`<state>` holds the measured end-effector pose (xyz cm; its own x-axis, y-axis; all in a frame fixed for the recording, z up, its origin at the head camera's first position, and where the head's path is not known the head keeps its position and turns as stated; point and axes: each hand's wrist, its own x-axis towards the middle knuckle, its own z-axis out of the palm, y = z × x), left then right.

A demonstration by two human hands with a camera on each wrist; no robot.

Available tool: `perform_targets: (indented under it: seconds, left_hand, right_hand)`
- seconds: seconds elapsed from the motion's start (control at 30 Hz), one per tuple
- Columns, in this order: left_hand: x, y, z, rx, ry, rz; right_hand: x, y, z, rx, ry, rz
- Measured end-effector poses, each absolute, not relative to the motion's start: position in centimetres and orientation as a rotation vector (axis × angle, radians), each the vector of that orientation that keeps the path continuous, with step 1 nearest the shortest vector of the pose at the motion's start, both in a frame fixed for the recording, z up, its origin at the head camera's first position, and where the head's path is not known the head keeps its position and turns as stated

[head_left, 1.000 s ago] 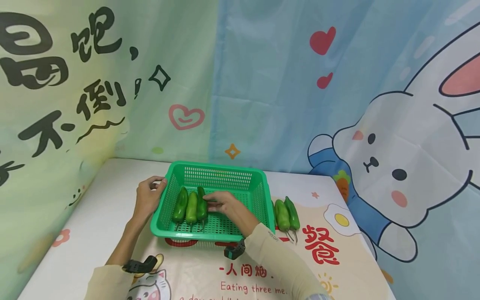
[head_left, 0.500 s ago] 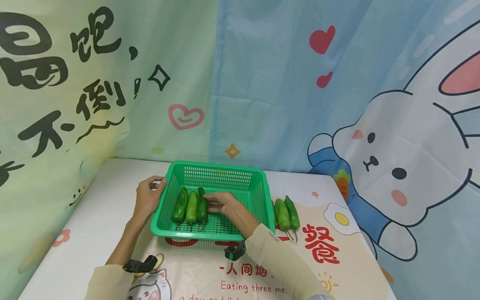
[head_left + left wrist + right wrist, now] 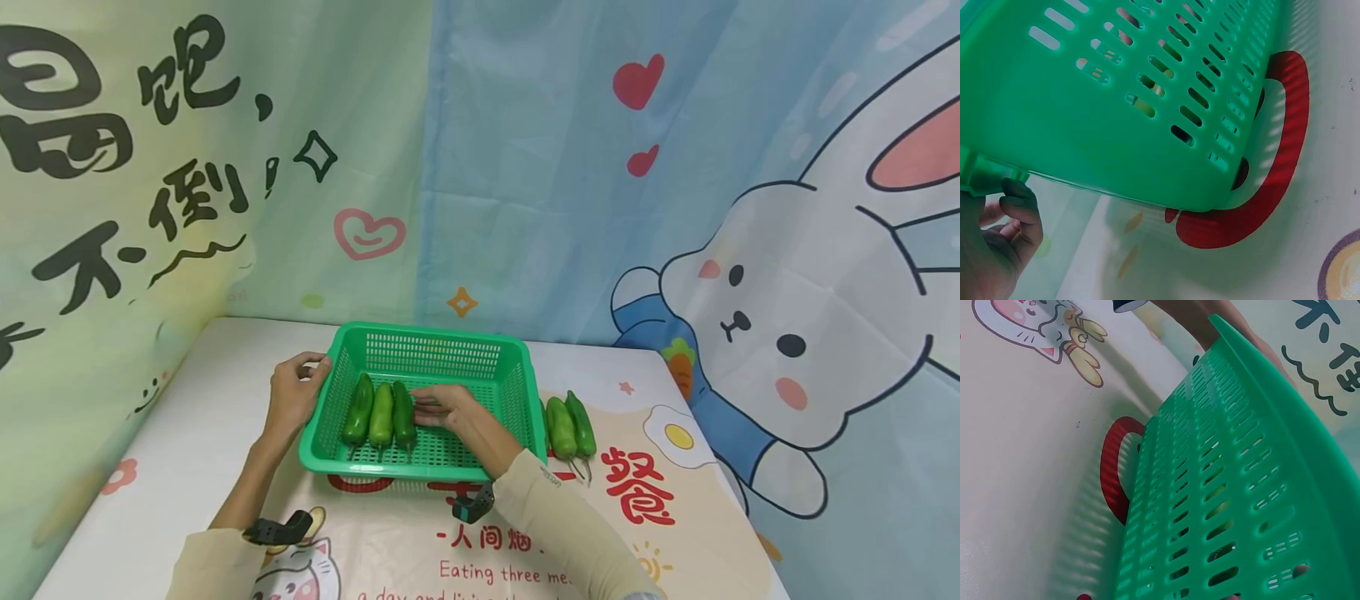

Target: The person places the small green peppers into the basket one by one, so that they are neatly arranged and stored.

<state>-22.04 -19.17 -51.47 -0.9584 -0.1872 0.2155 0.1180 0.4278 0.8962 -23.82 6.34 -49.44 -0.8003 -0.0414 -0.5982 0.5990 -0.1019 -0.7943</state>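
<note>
A green plastic basket (image 3: 420, 474) with slotted walls stands on the table. Inside its left half lie three green chili peppers (image 3: 381, 415), side by side with stems toward the front. My left hand (image 3: 295, 396) grips the basket's left rim; in the left wrist view its curled fingers (image 3: 1019, 219) meet the rim from below. My right hand (image 3: 448, 406) reaches over the front rim into the basket, fingers loosely extended beside the rightmost pepper (image 3: 404, 415). Whether the fingertips touch that pepper is hard to see. In the right wrist view, the basket wall hides most of this hand.
Outside the basket's right wall lie two more green peppers (image 3: 572, 427), with a sliver of another partly hidden by the basket. A printed cloth (image 3: 600, 533) covers the table. A printed curtain (image 3: 525, 208) hangs behind its back edge.
The rightmost pepper in the basket has slid slightly toward the front, its tip now lower and level with its neighbour's. Both hands stay nearly in place.
</note>
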Motion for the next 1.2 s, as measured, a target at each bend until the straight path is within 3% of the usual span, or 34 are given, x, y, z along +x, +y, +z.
perform_targets:
  seconds: [0.7,1.2]
  left_hand:
    - [-21.9,-19.1,-51.5,0.068,-2.414,-1.538]
    - [-22.0,-19.1,-51.6,0.076,-2.419,-1.528]
  right_hand:
    - [-23.2,8.7,-48.8,0.643,1.601,-2.042]
    - [-22.6,11.7,-46.7,0.482,1.395,-2.027]
